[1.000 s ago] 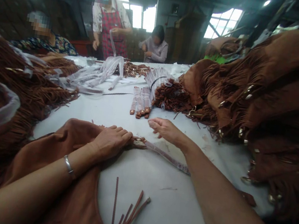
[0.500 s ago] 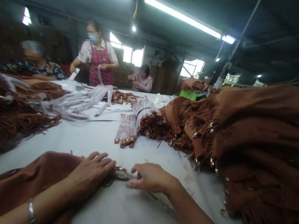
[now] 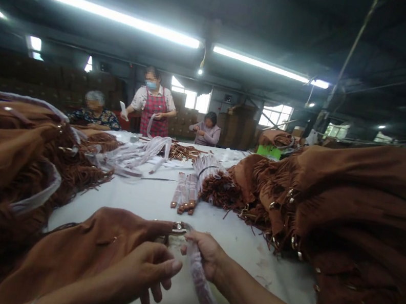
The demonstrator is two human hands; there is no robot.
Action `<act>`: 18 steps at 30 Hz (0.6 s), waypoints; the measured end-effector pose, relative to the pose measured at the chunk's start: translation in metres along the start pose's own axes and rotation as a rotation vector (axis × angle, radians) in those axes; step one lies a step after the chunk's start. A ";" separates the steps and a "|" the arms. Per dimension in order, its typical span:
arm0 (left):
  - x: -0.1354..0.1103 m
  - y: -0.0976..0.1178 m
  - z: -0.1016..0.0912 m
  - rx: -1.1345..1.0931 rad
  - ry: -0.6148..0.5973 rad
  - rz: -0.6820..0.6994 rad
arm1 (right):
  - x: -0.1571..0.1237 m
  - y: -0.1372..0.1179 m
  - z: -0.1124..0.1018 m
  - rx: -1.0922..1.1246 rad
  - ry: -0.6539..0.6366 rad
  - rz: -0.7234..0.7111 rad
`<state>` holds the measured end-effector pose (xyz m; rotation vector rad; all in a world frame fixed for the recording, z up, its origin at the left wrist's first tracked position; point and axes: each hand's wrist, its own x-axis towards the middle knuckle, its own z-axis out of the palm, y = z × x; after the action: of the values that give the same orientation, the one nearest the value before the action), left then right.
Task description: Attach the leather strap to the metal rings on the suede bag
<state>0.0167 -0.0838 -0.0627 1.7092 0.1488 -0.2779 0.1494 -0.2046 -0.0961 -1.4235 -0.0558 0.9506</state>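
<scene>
A brown suede-like bag (image 3: 95, 238) lies before me, with a tab at its upper right corner that carries a metal ring (image 3: 178, 226). Beside that ring, my right hand (image 3: 207, 254) is closed on a strap (image 3: 200, 281) wrapped in clear plastic, which trails down toward the front edge of view. Whether the strap is joined to the ring cannot be made out. Low over the bag's right side, my left hand (image 3: 147, 267) has its fingers apart and holds nothing.
Fringed brown bags are heaped at left (image 3: 6, 140) and right (image 3: 368, 211) on the white table (image 3: 149, 192). Short wrapped straps (image 3: 185, 195) and a tied bundle (image 3: 207, 171) lie ahead. Long wrapped straps (image 3: 136, 156) sprawl farther back. Several people (image 3: 151, 112) work across the table.
My left hand has lifted off the bag's corner and come nearer to me. My right hand now grips the wrapped strap, raised into view. The camera view has tilted up and turned left.
</scene>
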 end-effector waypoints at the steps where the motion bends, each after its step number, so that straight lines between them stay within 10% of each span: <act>1: -0.010 0.000 0.004 -0.089 -0.011 -0.043 | 0.001 0.001 0.007 0.072 0.020 -0.021; 9: -0.052 -0.010 0.009 -0.363 0.075 -0.189 | -0.009 0.013 0.049 0.321 0.092 -0.108; 18: -0.025 -0.014 -0.002 -0.213 0.023 -0.194 | -0.044 0.022 0.028 -0.099 -0.041 -0.090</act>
<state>-0.0111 -0.0777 -0.0690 1.4891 0.3504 -0.3723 0.0937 -0.2109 -0.0874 -1.4799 -0.1984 0.9126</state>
